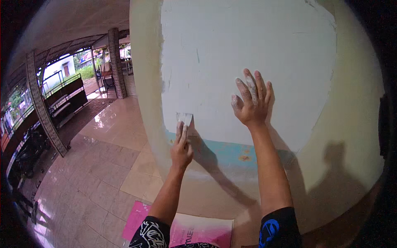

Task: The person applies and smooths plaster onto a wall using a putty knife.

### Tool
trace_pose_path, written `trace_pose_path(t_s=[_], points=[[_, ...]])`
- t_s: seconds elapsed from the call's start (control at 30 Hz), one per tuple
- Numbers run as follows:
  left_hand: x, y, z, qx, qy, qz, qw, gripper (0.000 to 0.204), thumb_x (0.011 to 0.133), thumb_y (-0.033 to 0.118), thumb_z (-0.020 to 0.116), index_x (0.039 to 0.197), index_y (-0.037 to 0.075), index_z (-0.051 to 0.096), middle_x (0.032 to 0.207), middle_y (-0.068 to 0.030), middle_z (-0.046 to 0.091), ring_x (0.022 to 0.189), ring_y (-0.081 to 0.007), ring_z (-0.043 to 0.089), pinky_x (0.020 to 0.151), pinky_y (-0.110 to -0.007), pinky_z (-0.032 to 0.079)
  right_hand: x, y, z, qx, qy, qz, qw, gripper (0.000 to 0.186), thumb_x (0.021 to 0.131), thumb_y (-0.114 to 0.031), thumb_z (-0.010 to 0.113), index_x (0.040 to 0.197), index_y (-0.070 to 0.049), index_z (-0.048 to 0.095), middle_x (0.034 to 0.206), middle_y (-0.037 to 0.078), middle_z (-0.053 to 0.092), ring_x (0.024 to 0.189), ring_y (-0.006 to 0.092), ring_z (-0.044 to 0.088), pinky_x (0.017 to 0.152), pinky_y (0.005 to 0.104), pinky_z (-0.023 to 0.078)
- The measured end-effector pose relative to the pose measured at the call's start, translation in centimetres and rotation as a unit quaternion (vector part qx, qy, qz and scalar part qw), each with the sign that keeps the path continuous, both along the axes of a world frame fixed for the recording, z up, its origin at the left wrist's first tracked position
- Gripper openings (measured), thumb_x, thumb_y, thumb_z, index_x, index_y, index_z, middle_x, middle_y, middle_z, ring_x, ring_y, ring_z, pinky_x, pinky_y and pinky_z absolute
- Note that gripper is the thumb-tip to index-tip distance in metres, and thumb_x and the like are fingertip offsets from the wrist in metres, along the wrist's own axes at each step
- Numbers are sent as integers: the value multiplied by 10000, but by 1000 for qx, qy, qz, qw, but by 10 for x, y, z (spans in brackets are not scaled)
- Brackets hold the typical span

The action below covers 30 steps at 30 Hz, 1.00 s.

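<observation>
"L grip (182, 149)?"
"Pinching flat grey metal scraper (185, 118), jutting above, against smooth white wall patch (248, 39). R grip (253, 105) splayed, empty."
"Done?"
"Mostly, I'd say; mottled teal wall strip (227, 149) below grips prob. left."

Covered porch, likely a home's: I've got glossy floor tiles (99, 177), slim pillars (117, 62) holding up a ceiling (82, 18), brown railing panels (66, 90) along the open side, greenery (87, 72) and a pale building (71, 63) outside. Beige wall (359, 95) before me, large white patch (256, 37).
</observation>
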<state>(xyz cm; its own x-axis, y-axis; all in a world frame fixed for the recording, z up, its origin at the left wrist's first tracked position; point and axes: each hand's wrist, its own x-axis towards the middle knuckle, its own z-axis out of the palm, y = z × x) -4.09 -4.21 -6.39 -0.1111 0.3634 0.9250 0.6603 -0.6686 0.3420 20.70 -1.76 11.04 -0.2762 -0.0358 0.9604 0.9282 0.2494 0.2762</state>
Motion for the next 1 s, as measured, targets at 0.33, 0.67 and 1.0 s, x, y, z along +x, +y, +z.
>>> trace_pose_path(t_s=[0.33,0.67,1.0], points=[[5,3,-19,-88,4,-18,996,679,849,-75,498,1507,90,493,1603,-182,398,1438,-330,457,925,-332,540,30,-11,-21,-77,-64,-10,995,515,918,-341,628,1423,-315,536,1617,-20,400,1528,243,278,1226,577,151],[27,5,54,13,10,0,1000,638,882,-51,535,1487,150,512,1574,-101,457,1300,-293,591,822,-346,583,54,-14,-14,-76,-108,-36,991,505,911,-406,629,1409,-384,550,1594,-76,434,1530,174,269,1239,592,96],[36,1,47,13,4,27,1000,604,895,-55,541,1469,132,541,1544,-115,493,1319,-298,582,851,-357,580,45,-11,-14,-46,-96,1,994,413,921,-375,603,1331,-319,609,1550,-63,492,1505,188,331,1236,591,134]])
